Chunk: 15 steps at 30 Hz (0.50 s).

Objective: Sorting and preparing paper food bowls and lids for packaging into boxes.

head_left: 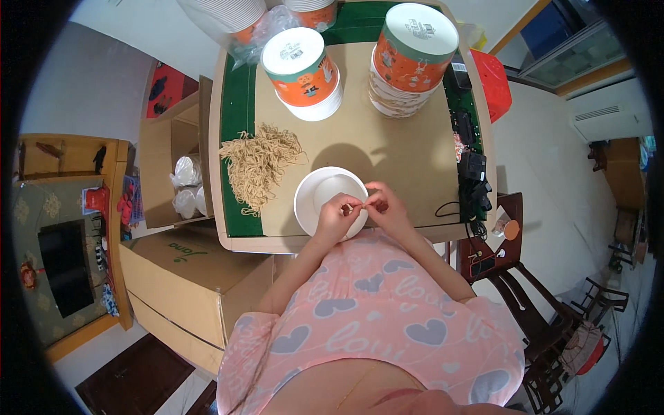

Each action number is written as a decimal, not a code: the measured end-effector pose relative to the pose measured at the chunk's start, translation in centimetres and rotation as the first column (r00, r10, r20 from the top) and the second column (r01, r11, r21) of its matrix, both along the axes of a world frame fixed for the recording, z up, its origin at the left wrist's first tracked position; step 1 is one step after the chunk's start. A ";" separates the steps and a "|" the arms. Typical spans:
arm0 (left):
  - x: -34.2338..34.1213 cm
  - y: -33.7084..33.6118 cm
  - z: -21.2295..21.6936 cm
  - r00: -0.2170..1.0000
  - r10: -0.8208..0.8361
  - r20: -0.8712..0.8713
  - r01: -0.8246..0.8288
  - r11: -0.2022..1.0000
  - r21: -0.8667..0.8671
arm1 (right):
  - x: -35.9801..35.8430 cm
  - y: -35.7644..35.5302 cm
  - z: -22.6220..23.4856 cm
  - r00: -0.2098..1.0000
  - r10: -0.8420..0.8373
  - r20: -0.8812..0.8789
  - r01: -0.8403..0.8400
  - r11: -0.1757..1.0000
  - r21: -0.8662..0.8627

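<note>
Both the left hand [337, 216] and right hand [384, 206] pinch a thin string [360, 205] stretched between their fingertips. They hover above a white bowl [312, 196].

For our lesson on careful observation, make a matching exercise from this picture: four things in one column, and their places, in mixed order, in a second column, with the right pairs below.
Things:
1. pile of tan strings
2. white bowl
3. orange-sided tub stacks
4. big cardboard box

Places:
A. on the floor, left of the person
B. at the far end of the table
C. at the near table edge, under the left hand and right hand
D. on the table's left side, beside the bowl

Pairs: 1-D, 2-C, 3-B, 4-A
</note>
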State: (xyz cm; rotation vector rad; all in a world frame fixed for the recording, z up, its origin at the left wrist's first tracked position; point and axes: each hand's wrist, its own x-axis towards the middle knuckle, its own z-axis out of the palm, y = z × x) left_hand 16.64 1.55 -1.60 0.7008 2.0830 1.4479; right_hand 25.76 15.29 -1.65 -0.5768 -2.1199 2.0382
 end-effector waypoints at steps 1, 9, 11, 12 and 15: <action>0.0 0.0 0.0 0.999 0.018 0.039 -0.018 1.000 0.008 | 0.0 0.0 0.0 1.000 0.001 0.000 -0.001 1.000 0.001; 0.1 0.0 0.3 0.999 0.032 -0.014 -0.032 0.999 0.001 | 0.0 -0.1 0.0 1.000 -0.030 0.005 0.030 1.000 -0.006; 0.3 -0.1 0.4 0.999 0.039 -0.014 -0.039 0.999 -0.018 | 0.1 -0.2 -0.3 0.999 -0.043 0.001 0.043 0.999 0.000; 0.3 -0.1 0.5 0.999 0.039 -0.014 -0.039 0.999 -0.019 | 0.2 -0.2 -0.4 0.998 -0.057 -0.003 0.057 0.998 0.005; 0.4 0.1 0.7 0.998 0.049 -0.043 -0.049 0.999 -0.017 | 0.1 -0.4 0.0 0.998 -0.057 0.000 0.057 0.997 0.050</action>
